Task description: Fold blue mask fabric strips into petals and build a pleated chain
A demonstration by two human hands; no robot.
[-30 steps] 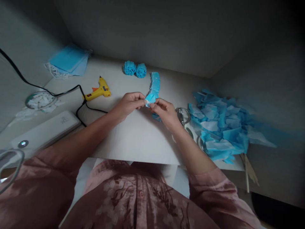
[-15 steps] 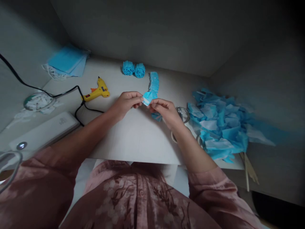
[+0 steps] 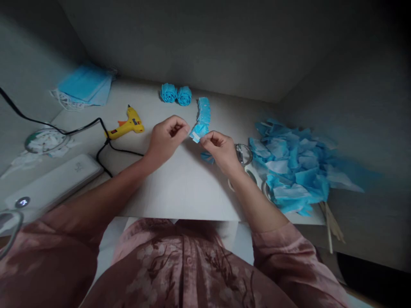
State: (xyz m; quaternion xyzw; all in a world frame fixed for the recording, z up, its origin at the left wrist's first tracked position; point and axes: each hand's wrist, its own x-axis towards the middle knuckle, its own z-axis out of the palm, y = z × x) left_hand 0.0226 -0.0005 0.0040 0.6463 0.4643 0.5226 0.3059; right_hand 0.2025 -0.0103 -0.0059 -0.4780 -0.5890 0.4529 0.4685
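Observation:
In the middle of the desk lies a pleated blue strip (image 3: 204, 112), curving toward me, of thin fabric like that of the face masks. A bit of white, perhaps tape, shows at its near end. My right hand (image 3: 221, 152) is closed, thumb and forefinger pinching that near end. Just left of it, my left hand (image 3: 167, 139) is closed in a pinch, apart from the strip; what its fingertips hold is too small to make out. Partly under my right hand sits another small blue piece (image 3: 207, 157). Behind stand two blue fabric roses (image 3: 176, 94).
A yellow glue gun (image 3: 126, 124) with black cord lies left, near stacked blue masks (image 3: 85, 85), a dish of white scraps (image 3: 48, 139) and a white power bank (image 3: 54, 184). On the right are a heap of blue fabric pieces (image 3: 292, 162), tape rolls (image 3: 253, 175) and wooden sticks (image 3: 330, 222).
My left hand has let go of the strip's near end and drawn slightly left. My right hand still pinches the strip. The whole view has shifted a little.

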